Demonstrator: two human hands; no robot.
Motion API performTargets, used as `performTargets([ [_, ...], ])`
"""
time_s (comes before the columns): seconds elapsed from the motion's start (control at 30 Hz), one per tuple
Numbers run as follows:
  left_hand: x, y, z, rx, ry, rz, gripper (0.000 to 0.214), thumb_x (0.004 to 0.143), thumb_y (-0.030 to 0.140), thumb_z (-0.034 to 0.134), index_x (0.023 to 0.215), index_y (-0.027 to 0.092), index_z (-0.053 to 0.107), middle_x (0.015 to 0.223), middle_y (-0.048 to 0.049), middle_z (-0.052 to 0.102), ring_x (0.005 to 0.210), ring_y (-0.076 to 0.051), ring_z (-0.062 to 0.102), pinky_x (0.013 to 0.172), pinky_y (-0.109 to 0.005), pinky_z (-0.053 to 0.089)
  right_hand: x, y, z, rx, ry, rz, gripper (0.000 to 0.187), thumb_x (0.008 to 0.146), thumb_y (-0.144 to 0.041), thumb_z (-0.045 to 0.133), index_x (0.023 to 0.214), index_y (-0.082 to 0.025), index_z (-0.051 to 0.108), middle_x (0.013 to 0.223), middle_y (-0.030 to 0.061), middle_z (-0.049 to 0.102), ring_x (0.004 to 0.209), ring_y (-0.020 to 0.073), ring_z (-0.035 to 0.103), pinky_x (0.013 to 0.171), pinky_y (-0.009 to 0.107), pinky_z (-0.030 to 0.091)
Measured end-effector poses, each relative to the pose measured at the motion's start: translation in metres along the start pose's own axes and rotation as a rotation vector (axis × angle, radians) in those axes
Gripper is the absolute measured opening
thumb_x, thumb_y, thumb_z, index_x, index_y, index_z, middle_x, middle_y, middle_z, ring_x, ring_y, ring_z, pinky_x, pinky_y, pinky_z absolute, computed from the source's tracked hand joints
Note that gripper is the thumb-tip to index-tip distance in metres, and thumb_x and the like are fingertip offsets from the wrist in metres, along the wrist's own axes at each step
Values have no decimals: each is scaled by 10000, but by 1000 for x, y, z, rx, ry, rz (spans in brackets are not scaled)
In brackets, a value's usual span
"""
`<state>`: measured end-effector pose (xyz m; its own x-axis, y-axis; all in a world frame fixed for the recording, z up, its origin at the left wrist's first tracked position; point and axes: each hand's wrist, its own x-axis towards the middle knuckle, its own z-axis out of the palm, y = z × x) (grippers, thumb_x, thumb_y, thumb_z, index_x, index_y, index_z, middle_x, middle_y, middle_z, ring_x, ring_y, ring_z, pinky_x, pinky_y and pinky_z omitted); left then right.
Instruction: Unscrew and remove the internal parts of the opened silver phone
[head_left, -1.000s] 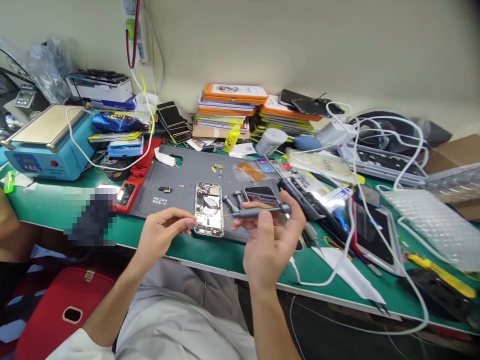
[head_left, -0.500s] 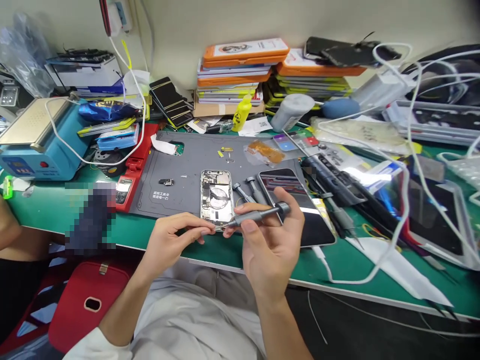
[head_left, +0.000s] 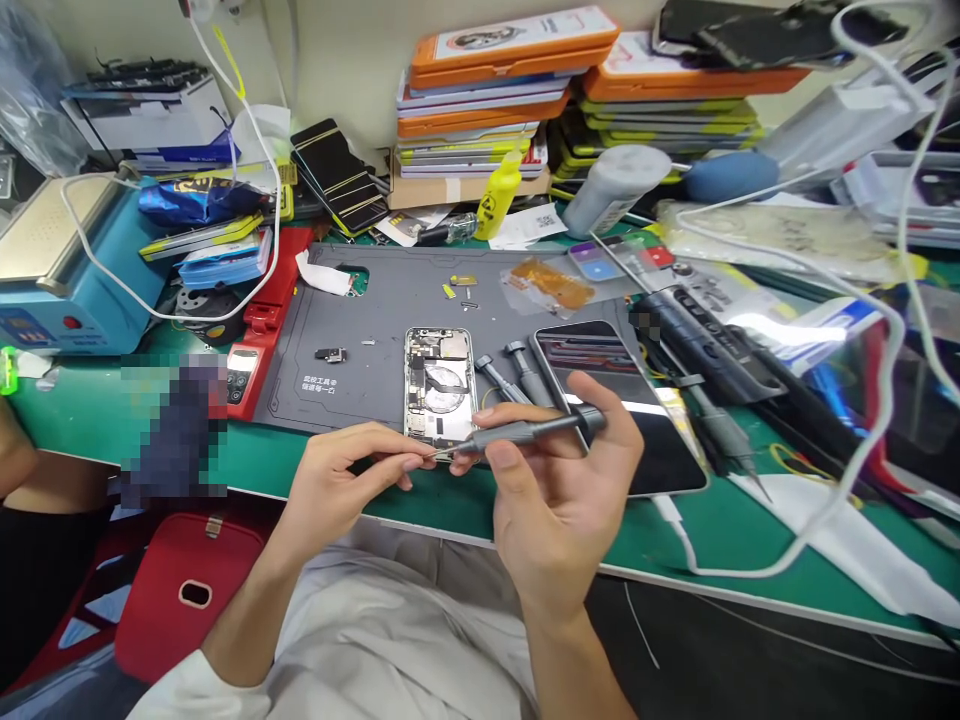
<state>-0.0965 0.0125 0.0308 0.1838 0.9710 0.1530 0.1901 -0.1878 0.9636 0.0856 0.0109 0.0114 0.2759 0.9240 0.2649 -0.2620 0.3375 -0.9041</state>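
An opened phone point(head_left: 440, 385) lies on the grey work mat point(head_left: 360, 300), its inner parts and a round coil showing. My right hand point(head_left: 562, 490) holds a grey precision screwdriver point(head_left: 517, 434), thumb and fingers around the handle, its tip pointing left at the phone's near end. Beside that tip, my left hand point(head_left: 352, 480) has its thumb and forefinger pinched together; what lies between them, if anything, is too small to make out. Two more screwdrivers point(head_left: 504, 385) rest right of the phone. Next to them is a larger device with a dark screen point(head_left: 637, 420).
Small loose parts point(head_left: 330, 355) lie on the mat. Stacked orange cases point(head_left: 510, 50), a yellow bottle point(head_left: 499, 195) and a grey canister point(head_left: 619, 185) stand behind. A blue machine point(head_left: 82, 290) is at left, near another person's arm point(head_left: 15, 450). A white cable point(head_left: 855, 480) loops at right.
The camera view has shifted and come slightly closer. The screwdriver handle has tilted a little in my right hand, whose fingers have moved; my left hand keeps its pinch by the tip.
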Motion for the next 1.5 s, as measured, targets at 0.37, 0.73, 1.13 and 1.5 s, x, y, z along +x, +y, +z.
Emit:
performTargets([
  [0.37,-1,-1,0,13,-20,-31,200,1096,338,748,1087,208,898,991,-75,871,702,-130,767,723,-237,647,0,-2,1,-20,3,9,529,1013,-218,794,1450,-363,533,1074,4,814,898,187,809,668,305,711],
  [0.73,-1,-2,0,-4,17,-20,116,1036,295,831,1050,212,910,966,-70,875,724,-150,782,731,-249,661,1,-2,1,-7,-3,10,504,1000,-228,812,1395,-356,526,1054,-7,817,826,177,807,637,302,694],
  [1.13,0,-1,-1,8,-3,-19,151,1067,301,790,1085,222,917,983,-72,886,714,-145,795,759,-250,668,1,-2,2,23,5,26,502,1002,-213,818,1400,-363,551,1067,-7,828,844,180,814,645,298,694],
  [1.5,-1,-2,-2,-33,-27,-19,128,1054,298,813,1074,235,922,962,-65,888,746,-166,812,744,-265,682,1,-1,-1,13,-13,51,513,999,-262,833,1418,-352,550,1046,4,821,893,198,812,624,290,686],
])
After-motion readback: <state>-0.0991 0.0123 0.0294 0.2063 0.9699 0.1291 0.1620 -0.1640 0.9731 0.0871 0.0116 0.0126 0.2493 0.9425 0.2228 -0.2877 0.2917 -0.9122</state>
